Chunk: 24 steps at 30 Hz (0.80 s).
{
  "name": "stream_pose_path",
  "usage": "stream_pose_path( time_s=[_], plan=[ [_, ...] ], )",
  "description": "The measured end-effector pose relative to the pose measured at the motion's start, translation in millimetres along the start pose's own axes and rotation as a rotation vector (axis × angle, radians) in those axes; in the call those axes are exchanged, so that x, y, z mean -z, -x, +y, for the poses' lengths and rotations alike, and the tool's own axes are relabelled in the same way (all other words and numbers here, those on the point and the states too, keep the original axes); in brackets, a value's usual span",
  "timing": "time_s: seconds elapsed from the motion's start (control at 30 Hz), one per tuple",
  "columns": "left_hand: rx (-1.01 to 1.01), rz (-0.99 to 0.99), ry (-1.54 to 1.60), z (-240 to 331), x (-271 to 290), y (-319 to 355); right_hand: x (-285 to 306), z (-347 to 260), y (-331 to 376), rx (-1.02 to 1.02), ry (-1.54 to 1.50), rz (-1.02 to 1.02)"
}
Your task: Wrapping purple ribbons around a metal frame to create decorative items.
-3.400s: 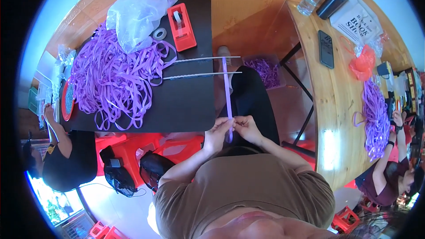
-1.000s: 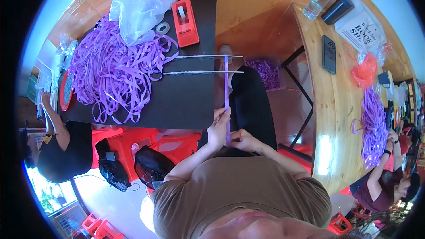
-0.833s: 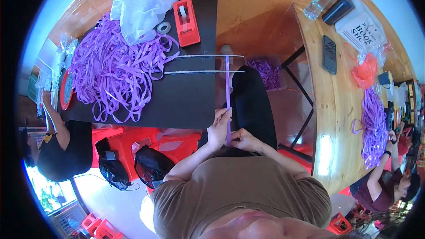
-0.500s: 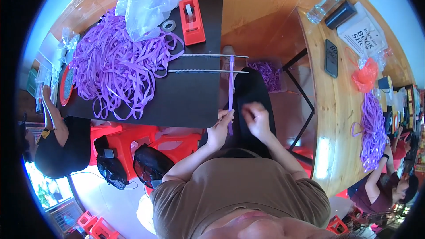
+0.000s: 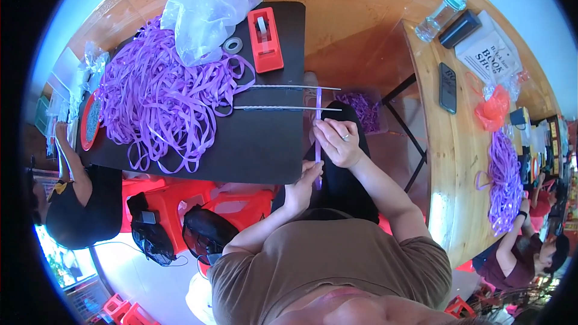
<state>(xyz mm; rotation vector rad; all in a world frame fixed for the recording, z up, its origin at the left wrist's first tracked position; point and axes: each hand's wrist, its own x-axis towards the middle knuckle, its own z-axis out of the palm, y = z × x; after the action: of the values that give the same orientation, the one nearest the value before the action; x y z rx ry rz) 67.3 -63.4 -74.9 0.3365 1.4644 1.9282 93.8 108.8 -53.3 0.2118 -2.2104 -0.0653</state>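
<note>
Two hands on a purple ribbon strip, out over the seated person's lap
From here I see it running down from two thin metal rods that jut past the black table; the left hand pinches it low, the right hand has bunched fingertips against it near the closer rod, though I can't tell if they grip; a purple ribbon heap and red tape dispenser lie leftward

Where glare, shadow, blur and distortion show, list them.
Head view: white glare on the wooden table; head view: a shadow darkens part of the wall; head view: that table's left edge bows; head view: the purple ribbon shows no obvious motion blur.
</note>
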Motion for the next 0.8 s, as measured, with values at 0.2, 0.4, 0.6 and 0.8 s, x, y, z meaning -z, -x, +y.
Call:
stream_pose_path(
  time_s=[0.2, 0.4, 0.6, 0.8],
  plan=[
    [0.082, -0.036, 0.104, 7, -2, 0, -2, -12, 4, -0.108, -0.048, -0.006],
    [0.062, -0.053, 0.222, 6, 0, 2, 9, -20, -6, -0.118, -0.062, 0.020],
    [0.133, -0.100, 0.304, 13, -1, 2, 18, -16, -18, -0.094, -0.062, 0.033],
    [0.271, -0.104, 0.313, -3, 9, 4, 32, 2, -53, -0.189, -0.223, 0.072]
  ],
)
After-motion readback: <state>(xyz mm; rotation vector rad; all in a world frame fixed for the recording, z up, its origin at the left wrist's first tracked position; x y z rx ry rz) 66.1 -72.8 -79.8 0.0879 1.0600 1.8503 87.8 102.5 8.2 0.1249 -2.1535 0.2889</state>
